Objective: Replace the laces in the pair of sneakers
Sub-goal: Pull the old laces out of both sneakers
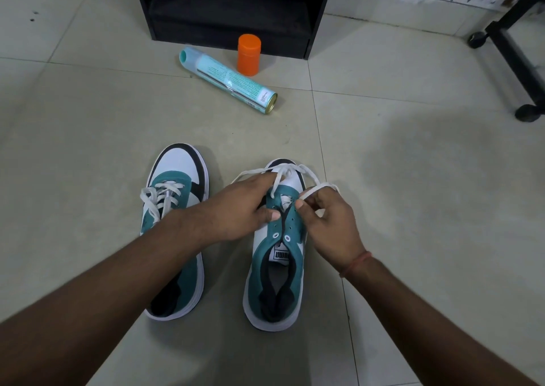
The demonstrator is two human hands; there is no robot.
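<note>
While pinched, lace [309, 192] at right hand [330, 223].

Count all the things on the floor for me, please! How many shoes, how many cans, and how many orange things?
Teal-and-white canvas sneakers: 2, one on the left and one on the right
Pale turquoise metal spray cans lying on their side: 1
Orange plastic caps standing upright: 1
Total: 4
</note>
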